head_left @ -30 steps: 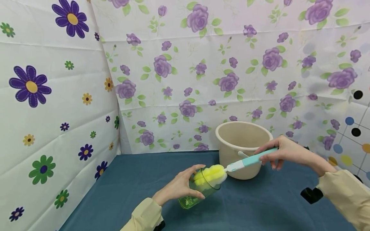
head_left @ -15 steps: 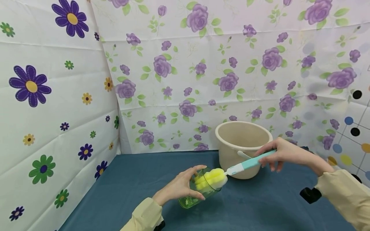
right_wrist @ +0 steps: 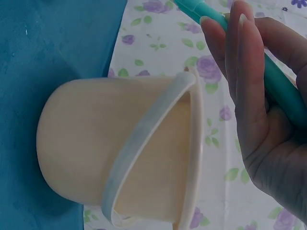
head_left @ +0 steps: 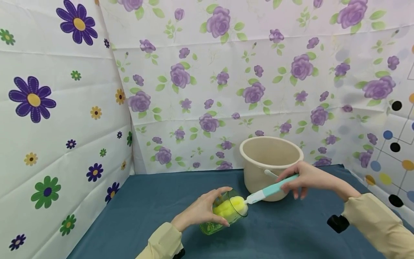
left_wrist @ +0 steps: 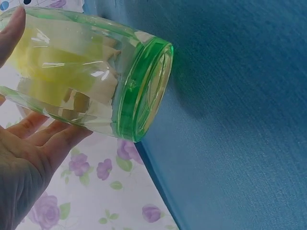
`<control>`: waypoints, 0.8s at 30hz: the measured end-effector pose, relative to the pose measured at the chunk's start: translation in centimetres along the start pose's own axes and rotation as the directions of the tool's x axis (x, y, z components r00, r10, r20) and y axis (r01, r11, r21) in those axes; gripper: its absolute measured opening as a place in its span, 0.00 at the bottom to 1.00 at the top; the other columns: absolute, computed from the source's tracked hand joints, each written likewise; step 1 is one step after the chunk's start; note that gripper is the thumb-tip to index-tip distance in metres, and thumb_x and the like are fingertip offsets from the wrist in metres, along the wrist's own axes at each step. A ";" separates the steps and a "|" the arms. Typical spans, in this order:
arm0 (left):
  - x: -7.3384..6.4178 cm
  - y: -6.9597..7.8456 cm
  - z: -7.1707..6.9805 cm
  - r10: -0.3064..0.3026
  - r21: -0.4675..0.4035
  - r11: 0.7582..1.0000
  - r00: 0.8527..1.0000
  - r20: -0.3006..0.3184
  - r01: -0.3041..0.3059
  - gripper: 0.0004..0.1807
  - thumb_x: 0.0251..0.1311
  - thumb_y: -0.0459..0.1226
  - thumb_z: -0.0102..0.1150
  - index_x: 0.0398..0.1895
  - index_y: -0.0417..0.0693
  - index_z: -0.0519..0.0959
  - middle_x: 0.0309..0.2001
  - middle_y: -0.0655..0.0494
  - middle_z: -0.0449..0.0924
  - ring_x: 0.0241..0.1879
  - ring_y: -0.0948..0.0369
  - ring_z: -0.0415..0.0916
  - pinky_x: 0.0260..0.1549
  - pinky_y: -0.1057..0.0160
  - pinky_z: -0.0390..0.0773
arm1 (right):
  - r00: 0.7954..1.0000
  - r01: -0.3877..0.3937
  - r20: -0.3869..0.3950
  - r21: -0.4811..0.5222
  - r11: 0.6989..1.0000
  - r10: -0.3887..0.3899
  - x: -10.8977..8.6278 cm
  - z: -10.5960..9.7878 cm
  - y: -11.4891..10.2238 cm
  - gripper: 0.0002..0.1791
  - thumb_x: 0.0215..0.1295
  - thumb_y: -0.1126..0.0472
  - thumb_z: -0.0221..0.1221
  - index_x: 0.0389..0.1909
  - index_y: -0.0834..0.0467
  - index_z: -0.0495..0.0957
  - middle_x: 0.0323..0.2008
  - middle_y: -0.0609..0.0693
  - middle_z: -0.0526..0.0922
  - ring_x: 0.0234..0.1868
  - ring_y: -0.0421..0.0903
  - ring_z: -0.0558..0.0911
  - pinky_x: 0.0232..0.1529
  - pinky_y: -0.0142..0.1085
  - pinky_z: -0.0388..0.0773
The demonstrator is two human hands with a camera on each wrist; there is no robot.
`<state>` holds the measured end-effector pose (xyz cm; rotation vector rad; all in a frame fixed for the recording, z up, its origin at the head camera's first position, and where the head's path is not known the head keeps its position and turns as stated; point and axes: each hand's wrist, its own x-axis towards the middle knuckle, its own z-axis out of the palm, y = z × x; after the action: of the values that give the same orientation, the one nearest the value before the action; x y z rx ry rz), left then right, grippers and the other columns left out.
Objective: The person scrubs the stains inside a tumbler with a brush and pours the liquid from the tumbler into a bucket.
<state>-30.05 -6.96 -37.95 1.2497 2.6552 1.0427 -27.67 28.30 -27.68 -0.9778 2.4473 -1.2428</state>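
Observation:
My left hand (head_left: 201, 210) grips a green-tinted clear glass (head_left: 210, 227), tilted with its mouth up to the right. In the left wrist view, the glass's thick green base (left_wrist: 144, 88) hangs over the blue cloth. Inside the glass sits most of the yellow sponge head (head_left: 230, 208) of a bottle brush. My right hand (head_left: 307, 178) pinches the brush's teal and white handle (head_left: 273, 189) between thumb and fingers. The right wrist view shows the teal handle (right_wrist: 283, 91) running behind the fingers. The sponge's far end shows only blurred through the glass.
A beige bucket (head_left: 258, 176) stands upright behind the brush handle, with its pale carry handle (right_wrist: 144, 139) hanging down the side. Dark blue cloth (head_left: 155, 205) covers the table. Flower-printed sheets (head_left: 194, 90) hang at the back and sides.
The right hand has moved left and down, pushing the sponge head deeper into the glass. The left hand and glass have hardly moved. The head view has shifted slightly.

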 end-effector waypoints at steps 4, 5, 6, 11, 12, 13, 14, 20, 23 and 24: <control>0.0 -0.1 0.0 0.000 0.006 1.000 1.000 -0.002 0.000 0.50 0.37 0.56 0.70 0.66 0.75 0.53 0.50 0.63 0.66 0.47 0.62 0.66 0.37 0.56 0.70 | 1.000 -0.015 0.006 0.017 1.000 0.014 0.5 0.7 0.2 0.13 0.60 0.63 0.59 0.46 0.63 0.78 0.26 0.59 0.81 0.19 0.60 0.77 0.15 0.48 0.74; 0.0 -0.1 0.0 0.001 0.005 1.000 1.000 -0.002 -0.001 0.50 0.36 0.56 0.70 0.66 0.75 0.52 0.51 0.63 0.66 0.47 0.62 0.66 0.37 0.56 0.70 | 1.000 -0.013 0.009 0.022 1.000 0.013 0.7 0.9 0.2 0.13 0.60 0.63 0.58 0.46 0.63 0.78 0.26 0.59 0.81 0.19 0.61 0.77 0.15 0.48 0.74; 0.0 -0.1 0.0 0.003 0.004 1.000 1.000 -0.002 -0.003 0.50 0.36 0.56 0.69 0.66 0.75 0.52 0.51 0.63 0.66 0.47 0.62 0.66 0.36 0.56 0.70 | 1.000 -0.009 0.012 0.022 1.000 0.009 0.8 1.1 0.3 0.13 0.60 0.63 0.58 0.45 0.62 0.78 0.26 0.59 0.80 0.19 0.60 0.77 0.15 0.48 0.73; 0.0 -0.3 0.0 0.018 -0.003 1.000 1.000 -0.005 -0.018 0.50 0.37 0.56 0.69 0.66 0.75 0.52 0.52 0.63 0.66 0.48 0.62 0.65 0.35 0.57 0.70 | 1.000 0.009 0.026 0.028 1.000 -0.010 1.4 1.9 0.7 0.12 0.61 0.63 0.58 0.45 0.62 0.78 0.27 0.60 0.80 0.19 0.58 0.78 0.15 0.48 0.73; 0.0 -0.3 0.0 0.021 -0.004 1.000 1.000 -0.005 -0.021 0.50 0.37 0.55 0.69 0.66 0.75 0.52 0.52 0.63 0.66 0.48 0.62 0.65 0.35 0.57 0.71 | 1.000 0.010 0.027 0.029 1.000 -0.011 1.5 2.1 0.8 0.13 0.60 0.63 0.58 0.45 0.63 0.78 0.28 0.60 0.80 0.19 0.58 0.78 0.15 0.47 0.73; 0.0 -0.4 0.0 0.022 -0.004 1.000 1.000 -0.005 -0.022 0.50 0.37 0.55 0.70 0.66 0.75 0.52 0.52 0.63 0.66 0.48 0.62 0.65 0.35 0.57 0.71 | 1.000 0.010 0.028 0.031 0.999 -0.011 1.6 2.2 0.9 0.13 0.61 0.63 0.58 0.45 0.64 0.78 0.28 0.60 0.80 0.19 0.59 0.78 0.15 0.47 0.73; 0.0 -0.4 0.0 0.024 -0.004 1.000 1.000 -0.005 -0.024 0.50 0.38 0.55 0.70 0.66 0.75 0.52 0.52 0.63 0.66 0.48 0.62 0.65 0.35 0.57 0.71 | 1.000 0.007 0.027 0.034 0.999 -0.008 1.7 2.3 0.9 0.13 0.60 0.63 0.58 0.45 0.64 0.78 0.28 0.60 0.80 0.19 0.60 0.78 0.15 0.48 0.73; -0.2 -0.5 0.0 0.025 -0.007 1.000 1.000 -0.014 -0.025 0.51 0.37 0.55 0.70 0.66 0.74 0.52 0.51 0.63 0.66 0.47 0.63 0.66 0.35 0.58 0.71 | 1.000 0.001 0.017 0.040 0.999 -0.001 2.1 3.0 1.1 0.15 0.60 0.62 0.59 0.46 0.65 0.77 0.27 0.61 0.79 0.19 0.59 0.78 0.15 0.48 0.73; -0.3 -0.6 -0.1 0.030 -0.008 1.000 0.999 -0.017 -0.030 0.51 0.37 0.55 0.69 0.67 0.74 0.52 0.51 0.63 0.66 0.47 0.63 0.66 0.35 0.58 0.71 | 1.000 0.018 0.020 0.041 0.999 -0.019 2.3 3.3 1.2 0.15 0.60 0.63 0.58 0.46 0.65 0.77 0.26 0.61 0.79 0.18 0.54 0.78 0.15 0.49 0.73; -0.3 -0.6 -0.1 0.031 -0.007 0.999 0.999 -0.017 -0.032 0.51 0.37 0.55 0.69 0.67 0.73 0.52 0.51 0.63 0.66 0.47 0.63 0.66 0.35 0.58 0.71 | 0.999 0.025 0.022 0.044 0.999 -0.026 2.3 3.4 1.3 0.14 0.60 0.63 0.58 0.46 0.65 0.78 0.26 0.61 0.79 0.18 0.53 0.79 0.15 0.49 0.73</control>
<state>-30.25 -7.50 -38.25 1.2913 2.6498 1.0716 -28.42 25.20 -30.53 -1.0086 2.3882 -1.2806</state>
